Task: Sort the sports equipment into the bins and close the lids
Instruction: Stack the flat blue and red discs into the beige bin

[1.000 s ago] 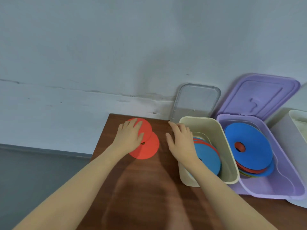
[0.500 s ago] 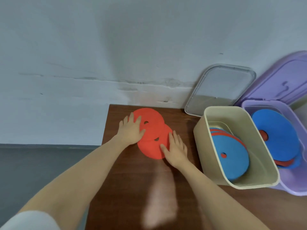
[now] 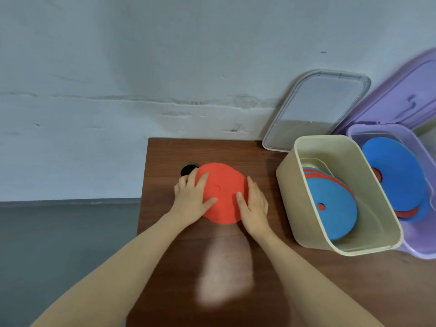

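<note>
Two bins stand at the right end of a dark brown wooden bench that is pushed against a pale grey wall with a rough horizontal seam; a darker grey floor shows to the left of the bench, and a dull patch of light glares on the wood near its front; the cream bin is nearer the middle, open, and holds a stack of flat discs with a blue disc on top and red edges showing under it, their number unclear; the purple bin sits touching it on the right, also open, with one large blue disc over at least one red one; two lids lean against the wall behind, a clear lid behind the cream bin and a purple lid behind the purple one; on the bare wood lie the red discs, stacked so closely that I cannot tell how many; one round dark hole in the bench shows just beyond them; the left hand rests flat on their left side, fingers spread and straight; the right hand lies flat against their right edge, fingers together and straight.
</note>
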Motion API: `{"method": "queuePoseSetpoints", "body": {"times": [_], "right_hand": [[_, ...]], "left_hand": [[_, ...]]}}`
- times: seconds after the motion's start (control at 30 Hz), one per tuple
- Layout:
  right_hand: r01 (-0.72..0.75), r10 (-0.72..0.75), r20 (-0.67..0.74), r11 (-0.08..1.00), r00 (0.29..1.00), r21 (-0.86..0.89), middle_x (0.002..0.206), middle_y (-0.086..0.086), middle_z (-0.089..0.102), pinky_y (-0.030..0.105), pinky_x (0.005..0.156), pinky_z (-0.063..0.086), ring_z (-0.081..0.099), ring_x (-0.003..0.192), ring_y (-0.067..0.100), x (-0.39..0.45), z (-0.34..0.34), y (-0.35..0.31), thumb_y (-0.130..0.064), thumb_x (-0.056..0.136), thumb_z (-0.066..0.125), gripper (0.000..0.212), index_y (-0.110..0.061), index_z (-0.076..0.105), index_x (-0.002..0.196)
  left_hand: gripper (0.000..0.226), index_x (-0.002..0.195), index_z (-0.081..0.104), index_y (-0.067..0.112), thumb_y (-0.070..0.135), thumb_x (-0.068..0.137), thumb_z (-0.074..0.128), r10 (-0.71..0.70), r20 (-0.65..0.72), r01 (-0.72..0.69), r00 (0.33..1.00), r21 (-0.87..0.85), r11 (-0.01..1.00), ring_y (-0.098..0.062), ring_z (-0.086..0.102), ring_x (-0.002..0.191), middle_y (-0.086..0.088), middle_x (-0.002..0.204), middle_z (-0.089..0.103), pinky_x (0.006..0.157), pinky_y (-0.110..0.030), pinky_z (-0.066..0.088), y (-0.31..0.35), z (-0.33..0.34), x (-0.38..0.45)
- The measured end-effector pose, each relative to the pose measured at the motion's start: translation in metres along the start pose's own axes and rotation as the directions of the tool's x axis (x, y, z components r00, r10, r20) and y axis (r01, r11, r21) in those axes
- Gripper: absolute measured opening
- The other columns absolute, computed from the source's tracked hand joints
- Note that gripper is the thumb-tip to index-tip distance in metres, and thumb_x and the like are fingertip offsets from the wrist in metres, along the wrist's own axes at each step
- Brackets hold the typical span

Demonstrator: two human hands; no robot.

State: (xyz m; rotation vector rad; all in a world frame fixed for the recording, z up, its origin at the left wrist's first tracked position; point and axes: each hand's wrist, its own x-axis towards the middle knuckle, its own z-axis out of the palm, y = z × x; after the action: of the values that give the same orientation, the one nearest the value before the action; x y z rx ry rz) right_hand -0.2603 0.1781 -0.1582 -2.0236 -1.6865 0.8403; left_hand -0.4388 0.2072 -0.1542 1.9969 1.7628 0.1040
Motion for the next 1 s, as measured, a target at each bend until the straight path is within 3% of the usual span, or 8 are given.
{"method": "queuePoseSetpoints", "body": {"times": [0.17,0.3,0.4,0.5,0.7,0.83,0.93,1.0], "right_hand": [[0.004,-0.002,0.019,0.995,1.0,-0.096,0.153,0.005,0.02,0.032,0.11,0.013,0.017,0.14,0.021,-0.009,-0.004,0.007,-0.054,0.08,0.038,0.08,-0.016,0.02,0.147],[-0.073,0.065,-0.066,0.99,0.996,-0.117,0.153,0.008,0.015,0.035,0.111,0.012,0.015,0.14,0.024,-0.022,0.002,0.012,-0.055,0.085,0.052,0.083,-0.012,0.018,0.148],[-0.155,0.15,-0.121,0.987,0.981,-0.034,0.154,0.006,0.015,0.038,0.111,0.011,0.015,0.14,0.025,-0.021,0.003,0.011,-0.057,0.078,0.063,0.092,-0.014,0.021,0.147],[-0.133,0.132,-0.056,0.991,0.99,-0.022,0.154,0.003,0.015,0.041,0.111,0.01,0.013,0.139,0.024,-0.019,0.001,0.008,-0.065,0.064,0.057,0.095,-0.023,0.029,0.144],[-0.111,0.113,-0.028,0.992,0.993,0.053,0.147,0.0,0.024,0.043,0.109,0.01,0.017,0.136,0.024,-0.02,-0.001,0.0,-0.037,0.068,0.077,0.085,-0.028,0.032,0.139],[-0.068,0.071,-0.029,0.994,0.997,0.085,0.134,0.002,0.035,0.042,0.103,0.019,0.033,0.125,0.025,-0.032,-0.001,-0.002,-0.027,0.069,0.077,0.08,-0.026,0.032,0.136],[-0.024,0.027,-0.021,0.992,0.999,0.123,0.13,0.003,0.037,0.04,0.1,0.025,0.039,0.123,0.025,-0.047,-0.004,0.004,-0.019,0.076,0.071,0.073,-0.025,0.033,0.138],[0.067,-0.067,-0.021,0.997,0.998,0.043,0.129,0.003,0.039,0.035,0.097,0.026,0.042,0.12,0.023,-0.057,-0.007,0.007,-0.015,0.08,0.066,0.07,-0.023,0.031,0.14]], "left_hand": [[0.079,0.147,0.015,0.021,0.037,0.086,0.06,-0.019,-0.026,0.014,0.999,-0.16,0.987,-0.032,0.013,0.135,-0.01,0.153,0.008,0.109,-0.044,0.019,0.019,0.009,-0.021],[0.076,0.148,0.01,0.019,0.043,0.089,0.052,-0.1,-0.053,0.096,0.994,-0.081,0.992,-0.031,0.007,0.14,-0.011,0.155,0.005,0.111,-0.046,0.015,0.015,0.01,-0.022],[0.069,0.149,0.009,0.021,0.042,0.093,0.045,-0.061,-0.009,0.061,0.998,-0.038,0.997,-0.028,0.0,0.142,-0.007,0.157,0.001,0.112,-0.045,0.011,0.013,0.011,-0.023],[0.063,0.148,0.013,0.023,0.035,0.095,0.044,0.015,0.001,-0.015,1.0,-0.024,1.0,-0.021,-0.001,0.143,-0.004,0.157,0.001,0.113,-0.041,0.007,0.011,0.014,-0.032],[0.066,0.146,0.02,0.032,0.033,0.09,0.055,-0.045,-0.021,0.041,0.999,-0.154,0.987,-0.024,0.007,0.14,-0.005,0.154,0.01,0.111,-0.043,0.014,0.011,0.017,-0.057],[0.073,0.147,0.014,0.032,0.042,0.087,0.056,0.0,-0.013,0.0,1.0,-0.029,1.0,-0.028,0.016,0.134,-0.006,0.149,0.016,0.106,-0.043,0.021,0.006,0.014,-0.069],[0.085,0.147,0.011,0.026,0.047,0.082,0.06,-0.013,-0.015,0.012,1.0,-0.035,0.999,-0.028,0.021,0.131,-0.006,0.146,0.02,0.105,-0.042,0.023,0.003,0.014,-0.071],[0.09,0.148,0.008,0.024,0.049,0.081,0.061,-0.033,-0.006,0.032,0.999,-0.057,0.998,-0.03,0.016,0.134,-0.009,0.149,0.016,0.108,-0.043,0.019,0.004,0.015,-0.07]]}}
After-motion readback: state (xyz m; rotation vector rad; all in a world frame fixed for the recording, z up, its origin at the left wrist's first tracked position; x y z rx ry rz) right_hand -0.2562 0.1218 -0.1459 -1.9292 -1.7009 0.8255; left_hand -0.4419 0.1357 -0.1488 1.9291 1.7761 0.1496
